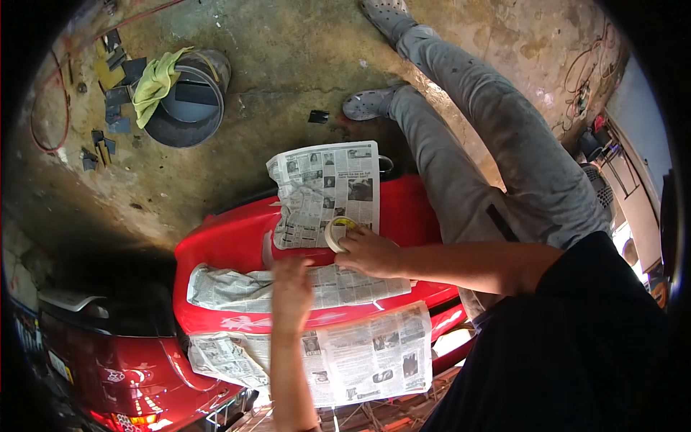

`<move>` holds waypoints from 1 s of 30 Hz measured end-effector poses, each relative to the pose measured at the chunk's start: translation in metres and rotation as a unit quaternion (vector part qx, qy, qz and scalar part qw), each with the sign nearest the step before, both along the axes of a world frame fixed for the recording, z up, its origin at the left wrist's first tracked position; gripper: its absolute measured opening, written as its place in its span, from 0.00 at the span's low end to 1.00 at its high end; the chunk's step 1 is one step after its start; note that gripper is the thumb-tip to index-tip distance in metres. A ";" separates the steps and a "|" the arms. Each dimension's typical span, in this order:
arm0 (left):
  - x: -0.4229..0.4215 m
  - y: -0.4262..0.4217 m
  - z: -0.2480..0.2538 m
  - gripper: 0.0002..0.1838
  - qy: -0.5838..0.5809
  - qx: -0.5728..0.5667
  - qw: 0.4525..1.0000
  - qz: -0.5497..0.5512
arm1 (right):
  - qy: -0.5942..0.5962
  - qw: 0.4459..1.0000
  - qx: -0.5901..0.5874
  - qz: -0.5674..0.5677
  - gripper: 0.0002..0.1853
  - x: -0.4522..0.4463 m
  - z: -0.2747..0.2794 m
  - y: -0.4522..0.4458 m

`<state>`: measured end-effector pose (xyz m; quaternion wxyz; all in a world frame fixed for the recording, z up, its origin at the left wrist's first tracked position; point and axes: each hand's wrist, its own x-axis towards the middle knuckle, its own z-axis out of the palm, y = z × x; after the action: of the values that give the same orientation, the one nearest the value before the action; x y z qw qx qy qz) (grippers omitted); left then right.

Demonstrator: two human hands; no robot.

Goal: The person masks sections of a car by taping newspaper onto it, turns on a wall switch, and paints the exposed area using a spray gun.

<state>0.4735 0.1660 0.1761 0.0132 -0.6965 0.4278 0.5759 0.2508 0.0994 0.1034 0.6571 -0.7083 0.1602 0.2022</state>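
A roll of masking tape is gripped in my right hand, above a red car bumper. Just to the left, my left hand hovers over the bumper with its fingers curled. It is slightly blurred, and whatever it may pinch cannot be made out. Newspaper covers parts of the bumper: an upper sheet, a crumpled middle strip and a lower sheet. My left forearm hides part of the lower sheet. Pale patches show on the red paint between the sheets.
A dark bucket with a yellow-green cloth over its rim stands on the floor. Dark sanding sheets lie beside it. A dark red car is at lower left. My legs are close to the bumper's right end.
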 end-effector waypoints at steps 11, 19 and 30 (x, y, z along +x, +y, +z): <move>-0.057 0.010 -0.007 0.09 0.003 0.204 0.768 0.607 | 0.053 0.989 0.136 -0.004 0.21 0.029 0.006 -0.073; -0.061 0.014 0.009 0.08 0.073 0.161 0.734 0.656 | 0.115 0.942 0.305 0.077 0.20 0.041 0.009 -0.085; -0.074 0.013 0.010 0.03 0.087 0.089 0.739 0.662 | 0.161 0.940 0.292 0.074 0.13 0.047 0.014 -0.083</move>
<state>0.3996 0.1786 0.1865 -0.3468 -0.7468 -0.1956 0.5327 0.2978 0.0164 0.1170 0.7839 -0.4529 0.1445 0.3993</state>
